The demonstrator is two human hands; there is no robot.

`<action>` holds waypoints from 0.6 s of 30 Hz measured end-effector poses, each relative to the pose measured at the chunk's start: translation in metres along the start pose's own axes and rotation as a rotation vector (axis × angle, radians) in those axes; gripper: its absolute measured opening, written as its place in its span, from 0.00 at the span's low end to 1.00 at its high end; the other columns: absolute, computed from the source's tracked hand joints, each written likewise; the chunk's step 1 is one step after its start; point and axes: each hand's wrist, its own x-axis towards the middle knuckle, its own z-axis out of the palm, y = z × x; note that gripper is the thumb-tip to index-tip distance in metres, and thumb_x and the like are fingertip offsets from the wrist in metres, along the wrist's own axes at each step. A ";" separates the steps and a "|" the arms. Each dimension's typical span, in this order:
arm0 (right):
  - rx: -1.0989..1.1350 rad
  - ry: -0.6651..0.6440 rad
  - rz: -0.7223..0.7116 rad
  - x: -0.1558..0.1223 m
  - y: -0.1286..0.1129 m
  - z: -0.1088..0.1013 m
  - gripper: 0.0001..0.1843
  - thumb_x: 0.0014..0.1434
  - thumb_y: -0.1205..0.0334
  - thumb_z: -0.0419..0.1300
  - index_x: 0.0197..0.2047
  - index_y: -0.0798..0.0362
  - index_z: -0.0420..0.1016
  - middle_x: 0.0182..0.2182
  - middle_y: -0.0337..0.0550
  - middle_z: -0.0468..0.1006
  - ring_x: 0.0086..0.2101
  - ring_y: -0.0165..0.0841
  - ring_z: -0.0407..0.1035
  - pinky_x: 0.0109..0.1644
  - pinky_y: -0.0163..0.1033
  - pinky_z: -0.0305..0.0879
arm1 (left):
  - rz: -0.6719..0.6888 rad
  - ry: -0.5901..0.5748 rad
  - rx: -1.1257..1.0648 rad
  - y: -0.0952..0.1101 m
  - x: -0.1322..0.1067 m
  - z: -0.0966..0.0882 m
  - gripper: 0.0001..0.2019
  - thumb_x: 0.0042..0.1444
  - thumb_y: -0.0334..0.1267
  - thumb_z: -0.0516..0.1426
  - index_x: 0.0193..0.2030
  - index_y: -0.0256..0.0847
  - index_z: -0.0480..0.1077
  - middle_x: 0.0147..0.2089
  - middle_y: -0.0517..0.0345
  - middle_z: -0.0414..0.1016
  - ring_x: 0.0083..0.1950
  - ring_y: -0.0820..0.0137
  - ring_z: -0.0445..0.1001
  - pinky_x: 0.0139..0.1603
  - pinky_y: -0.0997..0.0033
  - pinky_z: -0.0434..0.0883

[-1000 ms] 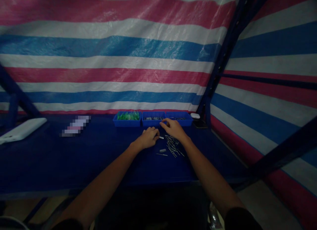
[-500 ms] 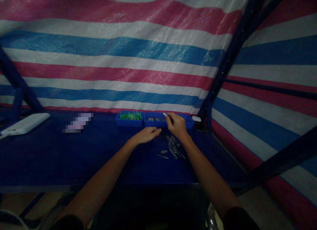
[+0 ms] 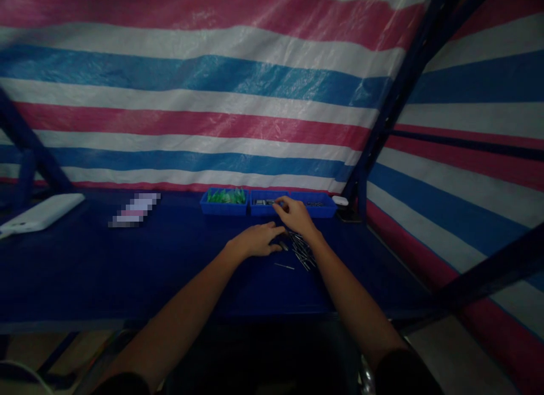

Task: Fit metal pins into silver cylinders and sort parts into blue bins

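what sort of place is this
Probably a makeshift workbench in a sheeted-off booth: red, white and blue striped plastic sheeting hangs behind a dark blue flat-topped table, which bears three blue rectangular plastic trays of small parts and a loose pile of thin silvery metal rods.

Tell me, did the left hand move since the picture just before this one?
Yes. Judged against the middle blue bin, the left hand has moved a little away from it, back toward the person.
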 end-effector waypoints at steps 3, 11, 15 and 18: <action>0.071 -0.033 0.011 -0.002 -0.001 0.000 0.14 0.57 0.54 0.53 0.40 0.53 0.73 0.23 0.38 0.73 0.25 0.28 0.66 0.29 0.32 0.57 | 0.013 -0.024 0.020 0.004 0.002 0.004 0.13 0.53 0.38 0.54 0.46 0.46 0.67 0.45 0.54 0.68 0.42 0.65 0.71 0.41 0.68 0.66; 0.294 -0.186 -0.113 -0.008 -0.007 0.003 0.17 0.55 0.54 0.55 0.44 0.54 0.69 0.26 0.37 0.70 0.26 0.27 0.65 0.31 0.33 0.61 | -0.161 0.296 -0.110 -0.023 0.012 0.006 0.14 0.57 0.34 0.46 0.46 0.36 0.67 0.45 0.47 0.70 0.46 0.64 0.69 0.46 0.66 0.65; 0.277 -0.163 -0.177 -0.009 -0.011 0.003 0.16 0.52 0.64 0.57 0.46 0.55 0.67 0.29 0.37 0.70 0.27 0.27 0.64 0.33 0.33 0.60 | -0.345 0.417 -0.377 -0.037 0.015 -0.001 0.17 0.58 0.41 0.45 0.28 0.36 0.69 0.25 0.56 0.69 0.30 0.68 0.68 0.34 0.70 0.65; 0.196 -0.146 -0.204 -0.008 -0.013 0.002 0.09 0.52 0.68 0.56 0.39 0.55 0.70 0.28 0.39 0.70 0.28 0.27 0.63 0.34 0.33 0.60 | -0.437 0.451 -0.613 -0.035 0.017 -0.004 0.21 0.58 0.47 0.44 0.26 0.35 0.69 0.21 0.58 0.66 0.23 0.72 0.65 0.26 0.74 0.62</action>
